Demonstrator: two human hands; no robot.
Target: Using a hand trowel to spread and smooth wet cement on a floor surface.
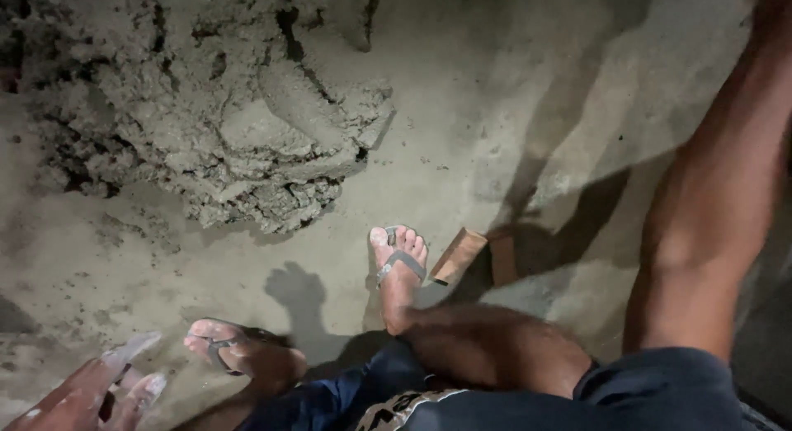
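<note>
My left hand (pixel 99 386) shows at the bottom left corner, fingers spread and dusted with grey cement, holding nothing. My right arm (pixel 709 200) stretches up along the right side to the top right corner, where the hand passes out of view. A big heap of wet grey mortar (pixel 247 109) lies on the floor at the upper left. My two feet in grey sandals stand below it, the right foot (pixel 398 262) nearer the heap and the left foot (pixel 235 353) close to my left hand.
A brown brick-like block (pixel 458 255) lies just right of my right foot, with another brownish piece (pixel 503 260) beside it. The concrete floor (pixel 462 109) is dusty, with crumbs of mortar scattered at the left. Dark shadows fall across the right side.
</note>
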